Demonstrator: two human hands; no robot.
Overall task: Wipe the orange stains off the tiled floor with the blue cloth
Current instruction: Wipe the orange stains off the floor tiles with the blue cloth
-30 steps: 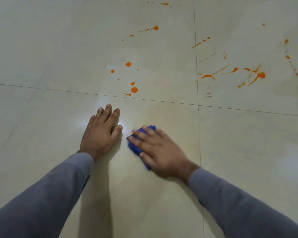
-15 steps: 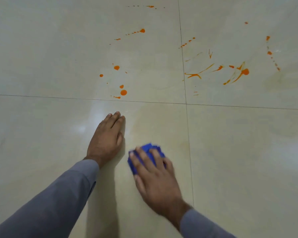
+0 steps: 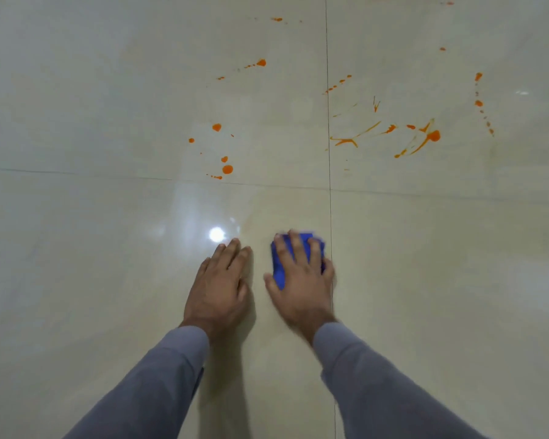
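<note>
**Blue cloth down flat, orange stains well ahead**

The blue cloth lies on the tiled floor, pinned under the right hand. It sits just left of the lengthwise grout line, with its right edge almost touching that line. The right hand's fingers are spread and straight across the top of the cloth, pressing it flat rather than curling round it; blue shows between them and at the thumb side. The edges of hand and cloth are slightly blurred.

Just beside it, the left hand rests palm down on the bare tile, fingers straight and close together, holding nothing. The two hands are near each other but apart. Grey sleeves cover both forearms.

Beyond the crosswise grout line, well apart from the cloth, lie the orange stains. One cluster of round drops sits on the far left tile, nearest the hands. A streaky splash with a large blob spreads over the far right tile, and smaller specks trail off farther away. Nothing stands between the cloth and the stains, only glossy tile. A bright light reflection glares on the floor just past the left fingertips.
</note>
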